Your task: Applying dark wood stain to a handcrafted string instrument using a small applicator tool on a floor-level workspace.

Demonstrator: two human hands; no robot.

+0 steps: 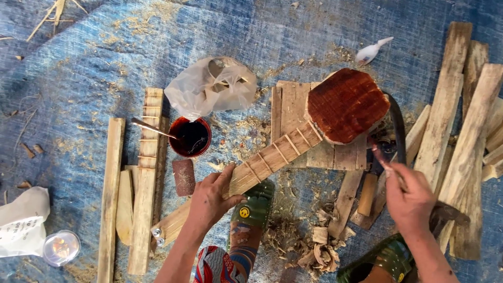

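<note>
A handmade wooden guitar-like piece lies on a blue tarp: its octagonal body [347, 105] is stained dark red-brown, its pale neck [262, 162] with thin fret strips runs down to the left. My left hand [212, 196] grips the neck near its middle. My right hand [408, 196] holds a small paintbrush [381, 157], its dark tip close to the body's lower right edge. A small bowl of dark stain [190, 137] with a metal stick in it stands left of the neck.
Pale wooden planks [450, 126] lie at the right, more slats [142, 183] at the left. A crumpled plastic bag [209, 86] lies above the bowl. Wood shavings [314, 246] sit between my sandalled feet. A sandpaper block [184, 177], a clear lid [61, 247].
</note>
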